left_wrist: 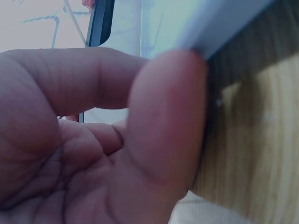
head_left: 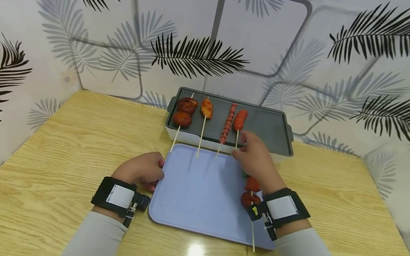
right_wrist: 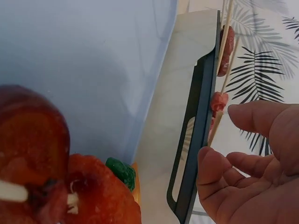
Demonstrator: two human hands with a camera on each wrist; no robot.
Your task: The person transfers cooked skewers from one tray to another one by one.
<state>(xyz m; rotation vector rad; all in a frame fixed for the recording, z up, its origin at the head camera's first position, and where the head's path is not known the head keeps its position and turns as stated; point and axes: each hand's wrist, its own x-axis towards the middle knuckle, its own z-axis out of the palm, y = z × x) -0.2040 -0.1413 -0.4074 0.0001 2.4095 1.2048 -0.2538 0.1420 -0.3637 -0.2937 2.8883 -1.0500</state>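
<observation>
My left hand (head_left: 143,169) pinches the left rim of a pale blue tray (head_left: 199,193), the thumb (left_wrist: 166,116) against its edge. Over the front edge of a grey grill pan (head_left: 260,127), my right hand (head_left: 258,158) has its thumb and fingers apart beside the stick of a red sausage skewer (head_left: 240,120). Left of it on the pan lie a notched sausage skewer (head_left: 228,125), an orange-brown meat skewer (head_left: 207,108) and a skewer with dark browned pieces (head_left: 182,118). A mixed skewer (head_left: 250,200) lies on the tray's right side, partly hidden by my right wrist.
The pan stands at the back of the wooden table (head_left: 78,149), against a leaf-patterned backdrop (head_left: 262,35). Several stick ends jut over the pan's front edge above the tray. The mixed skewer's stick crosses the tray's front rim.
</observation>
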